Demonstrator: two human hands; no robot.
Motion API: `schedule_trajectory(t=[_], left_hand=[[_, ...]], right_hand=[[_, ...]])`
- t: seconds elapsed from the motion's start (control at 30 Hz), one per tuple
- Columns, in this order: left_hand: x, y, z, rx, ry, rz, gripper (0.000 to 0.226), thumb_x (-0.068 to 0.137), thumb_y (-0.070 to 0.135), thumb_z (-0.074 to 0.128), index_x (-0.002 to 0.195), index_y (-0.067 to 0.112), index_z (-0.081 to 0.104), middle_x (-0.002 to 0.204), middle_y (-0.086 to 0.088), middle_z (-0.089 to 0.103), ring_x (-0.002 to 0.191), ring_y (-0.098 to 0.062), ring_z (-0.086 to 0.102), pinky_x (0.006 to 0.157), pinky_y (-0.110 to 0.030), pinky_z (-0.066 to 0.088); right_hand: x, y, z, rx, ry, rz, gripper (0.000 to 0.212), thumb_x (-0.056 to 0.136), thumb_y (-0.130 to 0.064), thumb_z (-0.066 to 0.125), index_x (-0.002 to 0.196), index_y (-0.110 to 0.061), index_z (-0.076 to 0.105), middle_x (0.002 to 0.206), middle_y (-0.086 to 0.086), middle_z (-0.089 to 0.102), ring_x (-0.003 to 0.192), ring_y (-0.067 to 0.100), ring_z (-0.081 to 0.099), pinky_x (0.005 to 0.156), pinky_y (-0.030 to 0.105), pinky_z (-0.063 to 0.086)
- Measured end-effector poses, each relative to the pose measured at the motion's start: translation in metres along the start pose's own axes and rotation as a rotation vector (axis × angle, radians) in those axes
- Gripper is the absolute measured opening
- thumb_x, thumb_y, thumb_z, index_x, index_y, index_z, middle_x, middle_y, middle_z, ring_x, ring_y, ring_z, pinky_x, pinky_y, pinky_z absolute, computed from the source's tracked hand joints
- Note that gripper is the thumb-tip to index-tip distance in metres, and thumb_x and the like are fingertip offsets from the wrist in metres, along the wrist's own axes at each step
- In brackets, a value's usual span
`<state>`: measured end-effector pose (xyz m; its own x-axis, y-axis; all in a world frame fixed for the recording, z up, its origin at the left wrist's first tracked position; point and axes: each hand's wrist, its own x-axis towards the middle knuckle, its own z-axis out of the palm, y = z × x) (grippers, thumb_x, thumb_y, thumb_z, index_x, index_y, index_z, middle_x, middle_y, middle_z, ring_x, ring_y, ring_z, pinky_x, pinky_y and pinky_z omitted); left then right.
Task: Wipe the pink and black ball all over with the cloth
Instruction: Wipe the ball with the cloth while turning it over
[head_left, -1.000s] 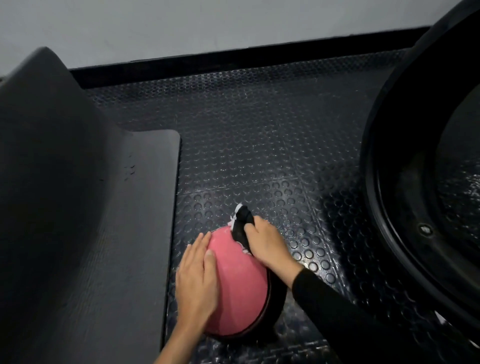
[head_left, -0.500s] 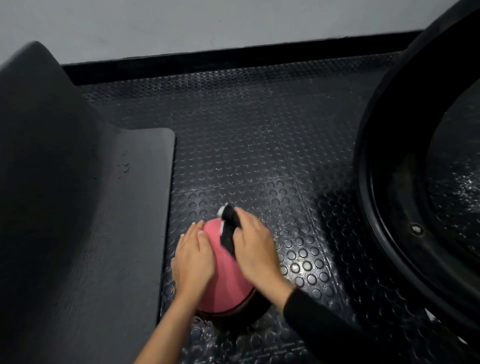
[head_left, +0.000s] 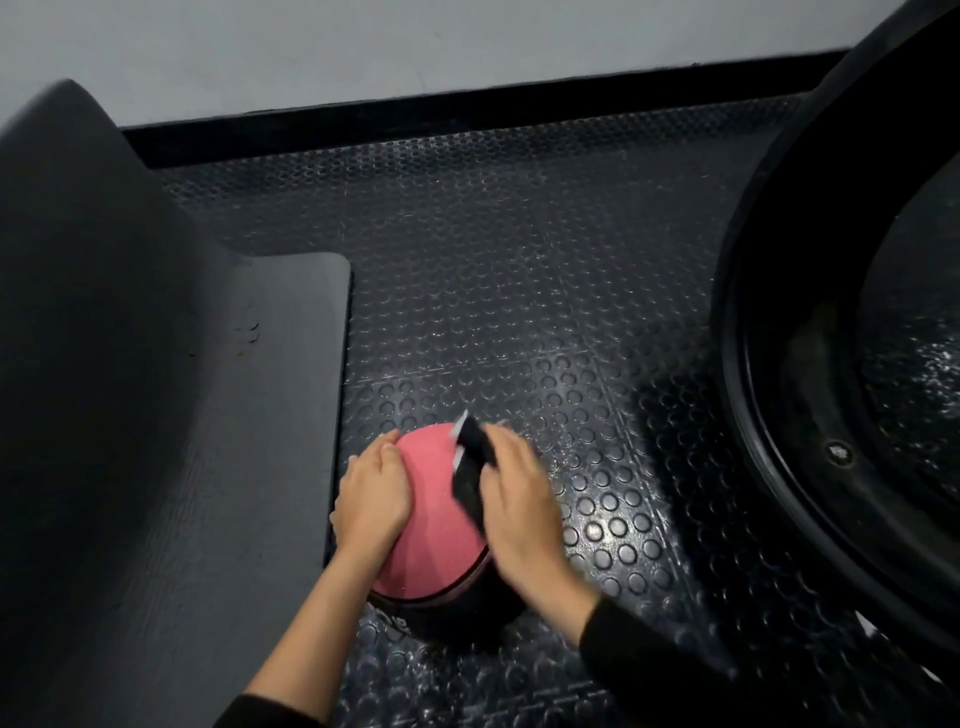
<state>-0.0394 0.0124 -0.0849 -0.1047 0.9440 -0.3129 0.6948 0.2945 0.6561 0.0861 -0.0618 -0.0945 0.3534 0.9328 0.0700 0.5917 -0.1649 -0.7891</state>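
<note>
From my remote seat I read the ball (head_left: 436, 525) as sitting on the studded rubber floor (head_left: 519, 312) in the near middle of the view, its left side just beside the edge of the grey mat (head_left: 270, 415) and well apart from the big black ring (head_left: 769, 364) on the right. The left hand (head_left: 374, 493) lies on the ball's left flank, fingers released and laid over the curve, bracing it. The right hand (head_left: 519, 514) sits on the right flank with its fingers clenched around the cloth (head_left: 470, 467), a dark folded strip with a pale edge whose long axis runs far to near along the ball's right shoulder. The relation that matters: the bare pink crown lies directly left of the cloth, between the two hands, so I judge the wiping hand must sweep leftward and toward me, and it is the nearer hand for that. The ball shows a matte pink upper panel, a thin pink seam, and a black band on the near side carrying small white lettering I cannot read; its underside is hidden against the floor and will likely need a roll to reach.
</note>
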Motion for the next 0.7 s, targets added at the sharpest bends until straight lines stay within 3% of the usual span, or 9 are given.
schedule_trajectory(t=[0.07,0.13,0.2,0.3,0.37,0.43,0.53,0.6,0.7], left_hand=[[0.003,-0.002,-0.002,0.010,-0.028,0.022,0.047,0.096,0.035,0.024,0.134,0.035,0.051,0.145,-0.001,0.047,0.136,-0.027,0.037,0.111,-0.047,0.028],[-0.001,-0.005,-0.003,-0.028,-0.042,0.059,0.044,0.099,0.032,0.026,0.135,0.033,0.051,0.145,0.002,0.046,0.139,-0.023,0.033,0.113,-0.043,0.026],[-0.006,-0.004,-0.003,-0.061,-0.023,0.058,0.043,0.100,0.031,0.026,0.136,0.032,0.050,0.146,0.002,0.046,0.139,-0.023,0.032,0.113,-0.043,0.025],[-0.004,0.004,0.003,-0.019,0.008,-0.026,0.047,0.098,0.032,0.023,0.138,0.030,0.048,0.146,-0.001,0.045,0.138,-0.027,0.033,0.112,-0.048,0.026],[0.006,0.008,0.004,0.009,0.000,-0.095,0.049,0.096,0.032,0.022,0.138,0.029,0.047,0.147,-0.004,0.044,0.137,-0.030,0.034,0.111,-0.051,0.026],[0.017,0.012,0.003,0.029,-0.029,-0.128,0.049,0.095,0.032,0.023,0.137,0.030,0.048,0.147,-0.005,0.044,0.137,-0.031,0.035,0.111,-0.052,0.027],[0.019,0.017,0.003,0.038,-0.058,-0.068,0.047,0.097,0.030,0.023,0.136,0.030,0.049,0.146,-0.004,0.045,0.138,-0.028,0.034,0.112,-0.052,0.026],[0.014,0.018,0.004,0.045,-0.062,-0.014,0.046,0.097,0.032,0.024,0.135,0.031,0.049,0.145,-0.003,0.046,0.138,-0.026,0.034,0.111,-0.050,0.027],[0.011,0.019,0.003,0.030,-0.050,0.022,0.046,0.097,0.030,0.026,0.136,0.031,0.050,0.143,-0.005,0.048,0.133,-0.028,0.039,0.108,-0.044,0.031]], right_hand=[[-0.039,-0.002,0.004,-0.048,0.004,-0.200,0.045,0.095,-0.025,0.031,0.139,-0.022,0.041,0.144,-0.007,0.040,0.137,0.006,0.028,0.116,0.028,0.017],[-0.030,0.005,-0.003,0.007,-0.051,-0.193,0.044,0.095,-0.025,0.032,0.137,-0.021,0.044,0.143,-0.007,0.041,0.136,0.005,0.030,0.115,0.027,0.019],[0.009,0.011,-0.008,0.098,-0.077,-0.034,0.037,0.095,-0.021,0.034,0.127,-0.017,0.052,0.129,-0.001,0.053,0.117,0.012,0.048,0.097,0.027,0.039],[0.049,0.010,-0.008,0.072,-0.064,0.197,0.030,0.097,-0.018,0.035,0.119,-0.016,0.055,0.116,0.003,0.058,0.095,0.016,0.054,0.070,0.024,0.042],[0.022,0.000,0.001,-0.032,0.020,-0.009,0.037,0.096,-0.019,0.035,0.130,-0.017,0.050,0.129,0.001,0.054,0.113,0.015,0.051,0.094,0.032,0.043],[-0.032,0.002,0.012,-0.167,-0.013,-0.272,0.047,0.093,-0.020,0.040,0.140,-0.019,0.040,0.144,0.000,0.042,0.137,0.018,0.034,0.115,0.039,0.023],[-0.086,0.030,0.025,-0.363,-0.054,-0.526,0.064,0.084,-0.022,0.051,0.144,-0.022,0.029,0.155,-0.001,0.022,0.146,0.020,0.014,0.118,0.042,0.012],[-0.081,0.032,0.023,-0.350,-0.028,-0.526,0.065,0.082,-0.023,0.050,0.143,-0.023,0.028,0.157,-0.004,0.020,0.147,0.018,0.011,0.118,0.041,0.009],[-0.040,0.009,0.006,-0.140,-0.013,-0.272,0.051,0.093,-0.024,0.038,0.144,-0.024,0.031,0.151,-0.009,0.030,0.144,0.010,0.017,0.119,0.032,0.007]])
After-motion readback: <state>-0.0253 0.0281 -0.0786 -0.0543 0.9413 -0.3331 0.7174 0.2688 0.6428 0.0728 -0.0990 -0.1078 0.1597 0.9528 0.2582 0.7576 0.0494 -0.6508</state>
